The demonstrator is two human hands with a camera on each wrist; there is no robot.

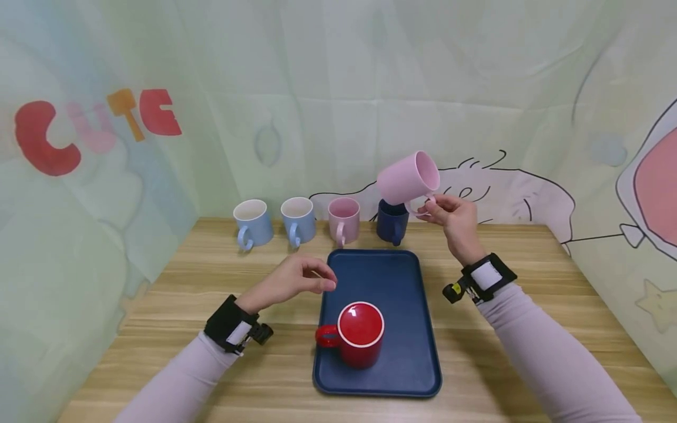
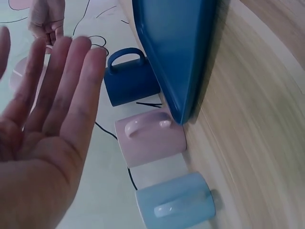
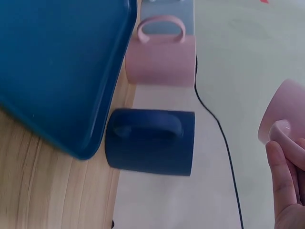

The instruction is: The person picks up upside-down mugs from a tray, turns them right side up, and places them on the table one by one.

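My right hand [image 1: 456,222] pinches the handle of a pink mug [image 1: 404,179], held up and tilted on its side above the back of the table, its mouth facing right. In the right wrist view the thumb presses on that pink handle [image 3: 286,143]. Over the left edge of the blue tray [image 1: 394,294], my left hand [image 1: 296,279] hovers with relaxed fingers and holds nothing. A red mug [image 1: 362,338] stands upside down on the tray's near half, its handle pointing left.
Along the back of the table stand two light blue mugs [image 1: 255,226] [image 1: 300,222], another pink mug [image 1: 344,220] and a dark blue mug [image 1: 392,223], all upright with handles toward me. A printed cloth backdrop [image 1: 328,117] rises behind the wooden table [image 1: 185,305].
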